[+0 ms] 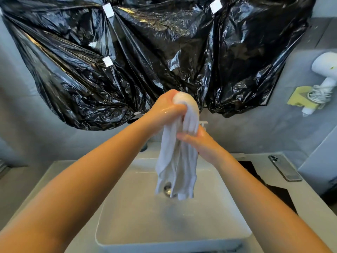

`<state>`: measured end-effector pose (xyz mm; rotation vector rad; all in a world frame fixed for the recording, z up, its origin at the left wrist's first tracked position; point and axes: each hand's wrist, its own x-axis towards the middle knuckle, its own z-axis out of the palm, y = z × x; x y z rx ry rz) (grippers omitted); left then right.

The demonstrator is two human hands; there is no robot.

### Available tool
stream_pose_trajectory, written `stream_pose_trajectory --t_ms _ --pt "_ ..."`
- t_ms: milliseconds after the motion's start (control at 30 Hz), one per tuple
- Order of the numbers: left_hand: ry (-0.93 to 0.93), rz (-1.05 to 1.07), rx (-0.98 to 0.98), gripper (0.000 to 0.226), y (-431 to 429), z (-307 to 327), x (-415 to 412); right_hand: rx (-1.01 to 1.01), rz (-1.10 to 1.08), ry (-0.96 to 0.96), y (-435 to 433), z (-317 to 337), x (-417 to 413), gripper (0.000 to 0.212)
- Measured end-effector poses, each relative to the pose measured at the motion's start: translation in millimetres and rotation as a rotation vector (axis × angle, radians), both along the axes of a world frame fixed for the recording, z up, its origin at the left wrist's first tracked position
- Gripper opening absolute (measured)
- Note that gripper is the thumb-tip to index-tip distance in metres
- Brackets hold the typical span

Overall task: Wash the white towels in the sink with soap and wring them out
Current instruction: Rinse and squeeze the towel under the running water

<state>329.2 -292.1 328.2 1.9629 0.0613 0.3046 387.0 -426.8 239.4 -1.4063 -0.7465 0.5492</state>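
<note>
A wet white towel [176, 168] hangs in a loose bunch above the white rectangular sink [127, 225]. My left hand [164, 110] grips its upper end, fingers curled round the cloth, raised in front of the black plastic. Lower and to the right, my right hand [198, 141] wraps its fingers round the towel's middle. The towel's free end dangles over the metal drain [167, 189]. Both hands look wet. No soap is in sight.
Black plastic sheeting [145, 52] covers the wall behind the sink. A phone [284, 168] lies on the counter at the right, beside a dark opening [262, 181]. A white hair dryer [324, 77] hangs on the right wall. A dark tap [134, 118] shows behind my left wrist.
</note>
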Motion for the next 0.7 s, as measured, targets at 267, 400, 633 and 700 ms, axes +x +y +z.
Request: stream_pose_trajectory --t_ms 267,400,633,700 --pt "0.007 0.117 -0.481 0.050 -37.9 -5.5 22.7 -0.157 0.015 0.169 6.8 -61.7 -11.5 0.062" --pt "-0.010 0.107 -0.470 0.045 -42.5 -9.9 20.1 -0.308 -0.093 0.127 10.5 -96.0 -8.9 0.099" --pt "-0.013 0.245 -0.463 0.047 35.7 -63.4 -28.6 -0.299 -0.167 0.071 -22.4 -98.3 13.4 0.042" --pt "0.047 0.335 -0.465 0.048 55.9 -109.3 -55.5 -0.334 -0.187 -0.034 -23.0 -95.0 18.6 0.040"
